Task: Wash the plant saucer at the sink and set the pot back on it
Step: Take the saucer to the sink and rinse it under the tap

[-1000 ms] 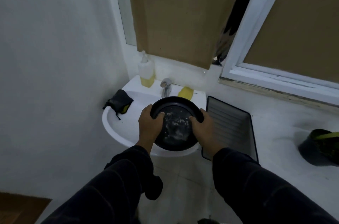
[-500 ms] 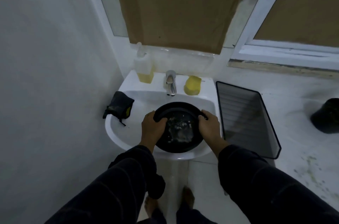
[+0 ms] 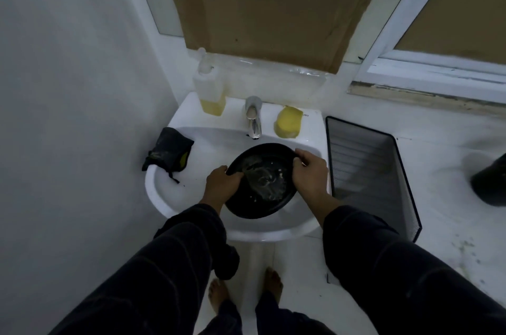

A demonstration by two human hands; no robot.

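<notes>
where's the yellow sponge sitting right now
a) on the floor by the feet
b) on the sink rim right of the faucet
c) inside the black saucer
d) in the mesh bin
b: the yellow sponge sits on the back rim of the sink, just right of the faucet, while both hands hold the saucer over the basin.

head-worn view, looking steeply down, sink (image 3: pixel 164 197) near

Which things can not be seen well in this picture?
- Pot, head view: cut off by the right edge.
- Saucer rim: partly covered by the left hand and right hand.
- Tap: whether water runs is too dim to tell.
- Logo beside the sponge: too small.
</notes>
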